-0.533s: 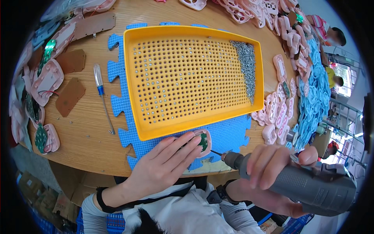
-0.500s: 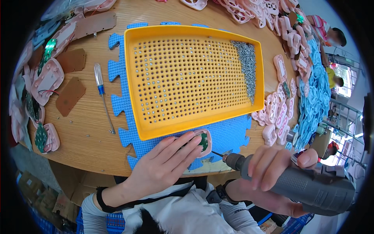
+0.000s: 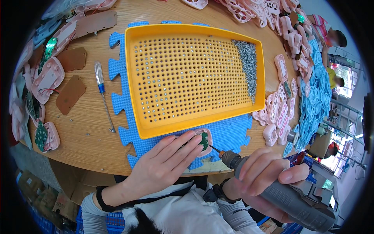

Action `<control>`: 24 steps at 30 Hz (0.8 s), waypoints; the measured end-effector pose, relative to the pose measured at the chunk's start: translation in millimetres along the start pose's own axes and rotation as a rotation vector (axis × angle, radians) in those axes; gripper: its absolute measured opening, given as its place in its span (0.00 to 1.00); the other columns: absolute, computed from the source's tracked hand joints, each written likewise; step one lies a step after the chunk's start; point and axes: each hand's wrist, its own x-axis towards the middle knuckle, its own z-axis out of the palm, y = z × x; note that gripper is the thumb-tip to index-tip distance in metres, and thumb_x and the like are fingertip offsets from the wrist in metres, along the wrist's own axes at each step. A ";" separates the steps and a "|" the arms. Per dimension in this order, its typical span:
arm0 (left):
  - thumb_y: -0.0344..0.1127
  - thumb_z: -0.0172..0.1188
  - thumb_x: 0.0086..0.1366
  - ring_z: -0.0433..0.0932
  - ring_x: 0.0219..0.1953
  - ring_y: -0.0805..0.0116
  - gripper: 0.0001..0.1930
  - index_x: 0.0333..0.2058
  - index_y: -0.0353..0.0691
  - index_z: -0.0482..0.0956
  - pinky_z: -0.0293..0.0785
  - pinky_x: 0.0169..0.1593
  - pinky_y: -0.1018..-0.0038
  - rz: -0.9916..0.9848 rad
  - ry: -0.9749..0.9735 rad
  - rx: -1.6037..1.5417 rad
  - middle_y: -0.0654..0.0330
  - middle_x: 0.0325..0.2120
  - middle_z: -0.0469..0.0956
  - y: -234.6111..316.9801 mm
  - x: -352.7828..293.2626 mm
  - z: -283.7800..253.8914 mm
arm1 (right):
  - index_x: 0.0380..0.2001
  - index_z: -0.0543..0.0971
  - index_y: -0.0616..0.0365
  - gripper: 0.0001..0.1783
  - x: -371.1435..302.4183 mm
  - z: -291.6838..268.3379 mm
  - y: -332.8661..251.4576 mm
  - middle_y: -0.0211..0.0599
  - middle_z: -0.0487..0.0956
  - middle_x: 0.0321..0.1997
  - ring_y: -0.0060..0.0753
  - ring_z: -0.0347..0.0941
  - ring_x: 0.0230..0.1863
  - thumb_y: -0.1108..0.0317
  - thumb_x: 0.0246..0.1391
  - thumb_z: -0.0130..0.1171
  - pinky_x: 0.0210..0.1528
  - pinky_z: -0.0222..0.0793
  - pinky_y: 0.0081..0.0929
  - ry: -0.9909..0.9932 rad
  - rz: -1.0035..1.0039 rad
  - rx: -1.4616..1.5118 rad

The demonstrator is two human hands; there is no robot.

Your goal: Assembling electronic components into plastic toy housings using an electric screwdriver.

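Observation:
My left hand lies over a small pink plastic casing, its fingers stretched across it and holding it on the blue foam mat. Part of a green circuit board shows inside the casing beyond my fingertips; the rest is covered, and my left thumb is hidden. In my right hand is a dark grey electric screwdriver, its body slanting down to the right. Its thin bit points at the casing's right edge, with the tip very close to it; whether they touch I cannot tell.
A yellow perforated tray with loose screws at its right end stands beyond my hands. A hand screwdriver lies left. Pink casings and brown boards crowd the left; pink parts and blue parts the right.
My right hand has swung the electric screwdriver left and its rear end downward, bringing the bit's tip slightly up to the casing's edge. My left hand and the casing stay almost still.

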 end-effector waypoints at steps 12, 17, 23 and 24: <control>0.30 0.55 0.54 0.70 0.54 0.63 0.20 0.48 0.41 0.75 0.68 0.52 0.68 -0.005 0.008 0.009 0.60 0.51 0.72 -0.1 -0.6 0.9 | 0.33 0.61 0.60 0.23 2.4 -7.4 9.9 0.39 0.74 0.16 0.32 0.70 0.13 0.50 0.50 0.52 0.16 0.69 0.26 -0.187 -0.048 0.097; 0.30 0.54 0.54 0.70 0.54 0.63 0.20 0.48 0.41 0.75 0.67 0.53 0.69 -0.006 0.003 0.006 0.61 0.51 0.72 -0.5 0.0 -0.4 | 0.35 0.62 0.65 0.13 0.4 -11.6 0.0 0.49 0.75 0.21 0.42 0.73 0.20 0.74 0.50 0.54 0.22 0.73 0.35 -0.219 0.027 0.161; 0.30 0.54 0.54 0.70 0.54 0.63 0.20 0.48 0.41 0.75 0.67 0.53 0.69 -0.001 0.004 0.011 0.60 0.51 0.72 -0.3 0.2 -0.2 | 0.35 0.63 0.65 0.10 -0.6 -15.8 1.2 0.48 0.75 0.21 0.42 0.74 0.21 0.76 0.51 0.52 0.23 0.74 0.35 -0.235 0.040 0.196; 0.30 0.54 0.54 0.70 0.54 0.63 0.20 0.48 0.41 0.75 0.67 0.53 0.69 -0.002 0.004 0.013 0.60 0.51 0.72 -0.1 0.1 0.0 | 0.35 0.63 0.65 0.10 -0.8 -16.0 1.1 0.48 0.75 0.21 0.42 0.74 0.21 0.76 0.51 0.52 0.23 0.74 0.35 -0.240 0.040 0.193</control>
